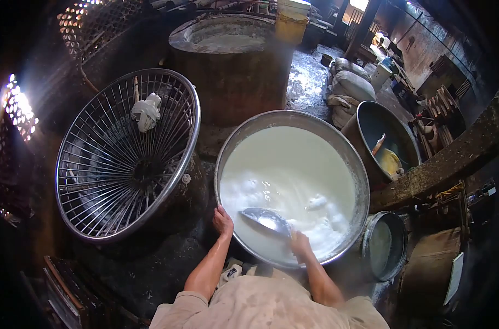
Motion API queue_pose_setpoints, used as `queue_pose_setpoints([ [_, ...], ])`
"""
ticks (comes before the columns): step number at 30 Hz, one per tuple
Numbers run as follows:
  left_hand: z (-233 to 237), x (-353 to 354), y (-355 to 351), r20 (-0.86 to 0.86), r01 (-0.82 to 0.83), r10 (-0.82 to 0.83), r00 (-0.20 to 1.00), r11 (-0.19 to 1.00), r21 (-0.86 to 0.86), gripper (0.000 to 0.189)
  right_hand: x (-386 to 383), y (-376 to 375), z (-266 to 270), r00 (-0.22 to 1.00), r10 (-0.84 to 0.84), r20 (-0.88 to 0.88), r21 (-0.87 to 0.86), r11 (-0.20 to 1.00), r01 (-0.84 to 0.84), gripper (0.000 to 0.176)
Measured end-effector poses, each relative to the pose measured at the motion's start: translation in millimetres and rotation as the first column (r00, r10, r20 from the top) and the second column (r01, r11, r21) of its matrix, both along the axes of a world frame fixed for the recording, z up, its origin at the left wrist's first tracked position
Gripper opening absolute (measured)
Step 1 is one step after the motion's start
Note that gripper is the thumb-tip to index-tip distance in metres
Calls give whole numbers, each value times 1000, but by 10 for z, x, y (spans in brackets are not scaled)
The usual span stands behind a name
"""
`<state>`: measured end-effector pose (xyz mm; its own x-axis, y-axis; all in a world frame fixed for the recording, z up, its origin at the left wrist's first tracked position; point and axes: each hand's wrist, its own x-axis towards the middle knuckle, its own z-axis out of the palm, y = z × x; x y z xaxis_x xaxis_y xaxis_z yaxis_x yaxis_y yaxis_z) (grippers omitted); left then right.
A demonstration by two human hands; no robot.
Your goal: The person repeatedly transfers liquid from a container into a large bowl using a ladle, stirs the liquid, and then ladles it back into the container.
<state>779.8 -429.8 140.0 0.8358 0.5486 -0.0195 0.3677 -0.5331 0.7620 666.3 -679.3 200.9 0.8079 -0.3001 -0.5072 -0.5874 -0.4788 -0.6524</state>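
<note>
A wide round metal basin (363, 181) holds whitish liquid (293, 159), with foam toward its near side. My left hand (223, 221) grips the basin's rim at the lower left, fingers wrapped over the edge. Inside the near part of the basin, my right hand (300, 245) is closed around the end of a shiny metal scoop (267, 220). The scoop points to the left and lies at the liquid's surface; its handle is hidden by the hand.
A tilted wire-ribbed metal bowl (197, 118) with a white cloth (146, 112) stands left. Behind is a large round vat (227, 77). On the right are a metal tub (364, 129), a smaller round pan (404, 236), a beam (425, 181) and stacked sacks (352, 85).
</note>
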Motion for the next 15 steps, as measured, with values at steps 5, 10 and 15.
queue_pose_setpoints([
  [5,-12,-24,-16,-16,-7,6,1000,998,-57,40,-76,214,381,999,-21,-28,103,994,23,33],
  [10,-24,-34,-43,-19,-28,26,999,994,-102,35,187,195,878,999,21,37,127,992,-26,39],
  [15,-29,-45,-50,112,-23,40,993,989,-145,34,1190,179,1129,930,225,289,-226,961,-162,31],
])
